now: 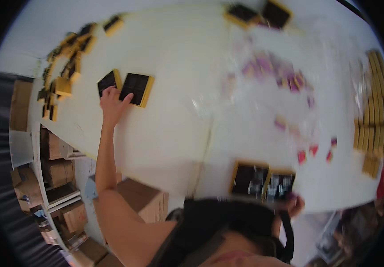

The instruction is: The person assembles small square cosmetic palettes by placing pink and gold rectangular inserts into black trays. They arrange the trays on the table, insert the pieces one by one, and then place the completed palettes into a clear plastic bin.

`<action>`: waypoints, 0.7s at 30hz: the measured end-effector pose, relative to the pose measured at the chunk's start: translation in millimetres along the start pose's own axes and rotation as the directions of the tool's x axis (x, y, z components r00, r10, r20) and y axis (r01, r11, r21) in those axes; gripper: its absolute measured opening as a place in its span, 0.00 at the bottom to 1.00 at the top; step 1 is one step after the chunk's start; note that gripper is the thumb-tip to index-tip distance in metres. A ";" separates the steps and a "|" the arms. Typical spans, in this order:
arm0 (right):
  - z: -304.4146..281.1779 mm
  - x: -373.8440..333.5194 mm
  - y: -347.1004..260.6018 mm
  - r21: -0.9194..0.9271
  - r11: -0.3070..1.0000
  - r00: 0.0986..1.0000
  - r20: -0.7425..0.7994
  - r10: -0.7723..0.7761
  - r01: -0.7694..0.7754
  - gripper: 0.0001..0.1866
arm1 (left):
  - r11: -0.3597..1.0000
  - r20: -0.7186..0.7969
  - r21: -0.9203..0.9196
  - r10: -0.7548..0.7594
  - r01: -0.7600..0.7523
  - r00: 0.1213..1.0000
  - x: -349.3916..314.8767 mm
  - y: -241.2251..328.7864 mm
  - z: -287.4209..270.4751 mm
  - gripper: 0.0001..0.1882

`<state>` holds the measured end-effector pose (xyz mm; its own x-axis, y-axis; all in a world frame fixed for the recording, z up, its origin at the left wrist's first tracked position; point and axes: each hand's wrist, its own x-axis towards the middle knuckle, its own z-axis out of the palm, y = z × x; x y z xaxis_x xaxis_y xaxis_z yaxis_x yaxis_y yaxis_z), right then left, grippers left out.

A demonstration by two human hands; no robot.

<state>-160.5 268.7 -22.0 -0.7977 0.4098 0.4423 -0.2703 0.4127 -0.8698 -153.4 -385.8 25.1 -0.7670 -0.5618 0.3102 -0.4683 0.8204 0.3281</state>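
My left hand [111,104] reaches far out over the table at left, fingers and thumb spread. Its fingertips touch a flat dark box with yellow sides [108,83], while the thumb rests on the near corner of a second dark-faced yellow box [136,89]. Close to my body lies an open yellow-rimmed box with two dark halves [249,180]; shiny reflections cover the right half. Beside its lower right corner is my right hand [295,205], small and blurred, its fingers drawn together. A purplish spot shows at those fingers, too smeared to name.
Several yellow-sided dark boxes [69,62] cluster at the far left. Two more [275,14] sit at the top. Purple and pink small packets [267,66] and clear plastic film [205,104] spread across the right. Stacked yellow boxes [372,129] line the right edge. Cartons [140,196] stand below.
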 end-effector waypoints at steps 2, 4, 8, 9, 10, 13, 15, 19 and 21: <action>-9.1 7.9 -0.7 -0.058 0.981 0.966 0.193 -0.172 0.186 0.06 | 0.997 -0.073 -0.029 -0.079 0.077 0.994 -82.9 49.8 -15.3 0.27; 0.4 18.5 -37.7 -0.054 0.948 0.907 0.313 -0.284 0.315 0.11 | 0.997 -0.145 0.021 -0.068 0.072 0.987 -151.4 107.3 -23.4 0.27; -13.8 23.8 -48.0 -0.013 0.884 0.793 0.449 -0.412 0.467 0.14 | 0.992 -0.092 -0.085 -0.100 0.092 0.991 -224.8 209.7 -15.7 0.27; -13.0 25.4 -54.1 0.031 0.874 0.761 0.477 -0.439 0.485 0.15 | 0.992 -0.088 -0.105 -0.073 0.064 0.993 -235.6 228.0 -14.1 0.27; -8.0 24.4 -61.6 0.061 0.873 0.739 0.506 -0.445 0.484 0.15 | 0.993 -0.102 -0.114 -0.055 0.043 0.993 -245.0 241.8 -12.2 0.28; 4.3 26.5 -74.6 0.151 0.879 0.664 0.601 -0.446 0.453 0.15 | 0.986 -0.110 -0.162 -0.049 0.031 0.993 -263.0 271.0 -9.3 0.26; 12.2 34.2 -81.9 0.206 0.887 0.585 0.686 -0.432 0.413 0.14 | 0.983 -0.096 -0.184 -0.020 0.002 0.995 -271.6 284.1 -8.5 0.25; 14.0 48.2 -69.2 0.159 0.882 0.627 0.648 -0.432 0.443 0.13 | 0.957 -0.033 -0.260 0.120 -0.124 0.992 -290.5 295.4 -8.7 0.27; 9.5 56.0 -61.0 0.132 0.884 0.660 0.618 -0.428 0.449 0.12 | 0.923 -0.009 -0.347 0.176 -0.168 0.984 -296.6 297.5 -11.0 0.28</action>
<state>-193.8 258.8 53.8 -0.7436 -0.4089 0.5289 -0.6685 0.4411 -0.5988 -60.4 23.7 40.5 -0.8333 -0.4097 0.3711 -0.1512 0.8146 0.5599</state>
